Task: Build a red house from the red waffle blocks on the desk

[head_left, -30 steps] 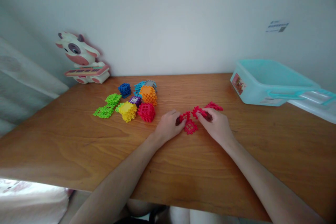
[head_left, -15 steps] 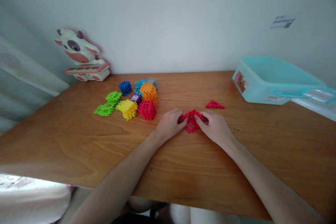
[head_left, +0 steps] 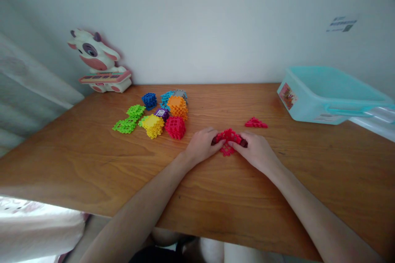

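Note:
Between both hands, low over the table, is a joined set of red lattice building tiles (head_left: 228, 134), with raised sides and a flat tile at the front. My left hand (head_left: 204, 144) grips its left side, thumb inside and fingers behind. On the right side my right hand (head_left: 258, 150) holds it the same way, the two thumbs almost meeting. My fingertips are partly hidden behind the tiles. A loose red triangular tile (head_left: 256, 122) lies just beyond my right hand. Left of my left hand sits a red lattice cube (head_left: 175, 127).
Stacks of yellow (head_left: 153, 126), orange (head_left: 178, 107), dark blue (head_left: 149, 101) and green tiles (head_left: 126, 125) stand on the wooden table (head_left: 92, 164) at left, around a purple piece (head_left: 162, 114). A cow toy keyboard (head_left: 105, 78) is at the back left, a turquoise bin (head_left: 311, 104) at the right.
Both thumbs have shifted inward over the red tiles and now lie closer together. The whole view has moved slightly; the other pieces stay where they were on the table.

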A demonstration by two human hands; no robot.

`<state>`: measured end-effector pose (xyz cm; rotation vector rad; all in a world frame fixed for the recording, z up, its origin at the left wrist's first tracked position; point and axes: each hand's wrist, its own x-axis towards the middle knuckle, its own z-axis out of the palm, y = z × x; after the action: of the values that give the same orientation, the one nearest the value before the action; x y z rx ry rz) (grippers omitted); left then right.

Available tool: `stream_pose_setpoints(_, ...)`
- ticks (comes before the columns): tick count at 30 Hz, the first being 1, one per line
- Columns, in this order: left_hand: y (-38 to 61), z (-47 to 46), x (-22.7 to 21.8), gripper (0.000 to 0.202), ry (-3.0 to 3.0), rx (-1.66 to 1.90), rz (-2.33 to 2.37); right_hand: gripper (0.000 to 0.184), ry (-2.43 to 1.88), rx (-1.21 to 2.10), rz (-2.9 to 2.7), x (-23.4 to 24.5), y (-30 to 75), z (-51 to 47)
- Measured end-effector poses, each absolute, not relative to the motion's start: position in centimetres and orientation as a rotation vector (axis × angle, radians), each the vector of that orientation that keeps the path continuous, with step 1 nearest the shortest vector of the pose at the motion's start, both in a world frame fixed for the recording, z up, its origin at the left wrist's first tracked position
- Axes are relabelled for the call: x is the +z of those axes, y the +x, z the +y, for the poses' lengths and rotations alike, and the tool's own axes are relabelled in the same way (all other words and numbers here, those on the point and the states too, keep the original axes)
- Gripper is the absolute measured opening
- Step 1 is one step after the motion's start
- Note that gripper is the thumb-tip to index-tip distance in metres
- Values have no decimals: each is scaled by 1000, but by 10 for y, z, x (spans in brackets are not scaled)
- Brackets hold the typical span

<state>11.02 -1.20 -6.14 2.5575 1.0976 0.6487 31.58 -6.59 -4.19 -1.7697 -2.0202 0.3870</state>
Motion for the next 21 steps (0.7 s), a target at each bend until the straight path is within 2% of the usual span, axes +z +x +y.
stream_pose_setpoints(9,110,-12,-64,29,2544,696,1098,24,-1850,389,-1970,-41,312,-66)
stream_pose_setpoints(17,110,-11,-64,30,2529,659,1155,34,-1768,297,-1975,-46,310,-66)
stream_pose_setpoints(21,110,-10,-63,31,2525,657,1159,33,-1731,271,-2009,-47,309,-68)
